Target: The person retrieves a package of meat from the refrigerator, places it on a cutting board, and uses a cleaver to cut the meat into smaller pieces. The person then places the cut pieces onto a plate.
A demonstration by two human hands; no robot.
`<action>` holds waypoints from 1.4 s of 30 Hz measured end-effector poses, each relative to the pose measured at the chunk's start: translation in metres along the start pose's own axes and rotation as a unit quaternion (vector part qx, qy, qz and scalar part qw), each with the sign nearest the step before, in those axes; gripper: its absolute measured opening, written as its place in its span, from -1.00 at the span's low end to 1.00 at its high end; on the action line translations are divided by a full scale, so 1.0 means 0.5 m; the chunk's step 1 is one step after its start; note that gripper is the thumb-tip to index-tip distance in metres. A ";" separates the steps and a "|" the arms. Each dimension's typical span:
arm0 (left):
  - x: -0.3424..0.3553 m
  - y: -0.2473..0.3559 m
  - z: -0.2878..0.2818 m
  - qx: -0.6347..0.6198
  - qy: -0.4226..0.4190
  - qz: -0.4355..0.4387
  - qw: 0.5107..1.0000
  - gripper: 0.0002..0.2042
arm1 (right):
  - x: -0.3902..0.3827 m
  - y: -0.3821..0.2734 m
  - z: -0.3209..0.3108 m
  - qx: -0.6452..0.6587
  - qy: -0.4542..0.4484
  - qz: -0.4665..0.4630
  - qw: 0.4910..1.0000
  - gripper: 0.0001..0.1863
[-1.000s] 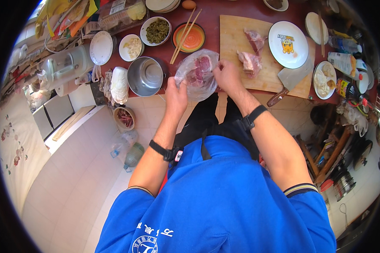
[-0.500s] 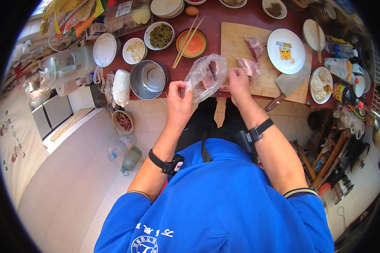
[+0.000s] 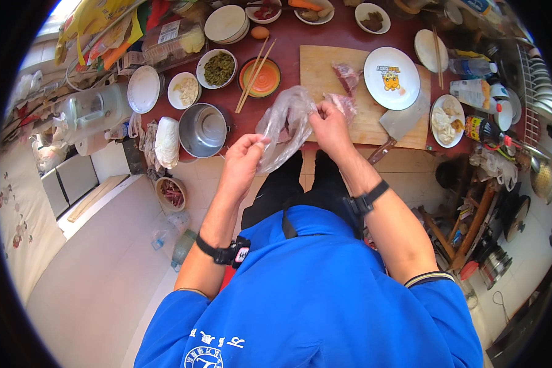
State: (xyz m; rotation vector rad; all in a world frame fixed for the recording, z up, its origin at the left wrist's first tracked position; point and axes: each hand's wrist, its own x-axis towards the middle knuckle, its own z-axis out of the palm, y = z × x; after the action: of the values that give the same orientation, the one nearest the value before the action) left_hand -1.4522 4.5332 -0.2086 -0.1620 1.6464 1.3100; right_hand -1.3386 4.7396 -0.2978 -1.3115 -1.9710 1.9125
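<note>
A clear plastic bag (image 3: 286, 126) hangs between my hands at the table's near edge, with reddish meat showing dimly through it. My left hand (image 3: 244, 156) pinches the bag's lower left side. The fingers of my right hand (image 3: 330, 127) are closed on its upper right rim, in front of the wooden cutting board (image 3: 316, 67). Two pieces of raw meat lie on the board: one piece (image 3: 348, 78) farther back, the other (image 3: 343, 105) just beyond my right hand and partly hidden by it. A cleaver (image 3: 398, 126) rests on the board's right part, its wooden handle toward me.
A white plate (image 3: 392, 76) overlaps the board. Left of the bag stand a metal pot (image 3: 203, 130), a bowl of chopped greens (image 3: 217, 67), a bowl of garlic (image 3: 184, 91) and an orange dish (image 3: 267, 81) with chopsticks across it. An egg (image 3: 260, 32) lies behind. Bottles crowd the right.
The bag's mouth, wide and round before, is now drawn together and the bag stretched between my hands. My right hand has gone from beside the meat to the bag's rim. The whole view has shifted slightly.
</note>
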 end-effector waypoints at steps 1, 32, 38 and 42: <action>-0.018 0.009 0.000 -0.025 -0.015 0.036 0.999 -0.88 | -0.021 -0.029 -0.013 0.010 -0.013 -0.006 1.000 -0.82; -0.052 -0.042 0.020 0.080 -0.078 0.268 0.957 -0.50 | -0.287 -0.348 0.021 -0.012 -0.296 -0.228 0.928 -0.92; -0.090 -0.089 0.018 -0.101 -0.039 0.268 0.957 -0.64 | -0.316 -0.338 -0.001 0.040 -0.327 -0.227 0.917 -0.71; -0.152 -0.131 0.021 -0.125 0.166 0.243 0.947 -0.73 | -0.314 -0.284 -0.032 -0.112 -0.223 -0.363 0.898 -0.33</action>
State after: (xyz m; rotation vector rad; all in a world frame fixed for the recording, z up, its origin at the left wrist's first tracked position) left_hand -1.3670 4.4814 -0.1951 -0.1397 1.8683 1.9559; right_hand -1.3012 4.6776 -0.0984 -0.0508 -2.4486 1.7021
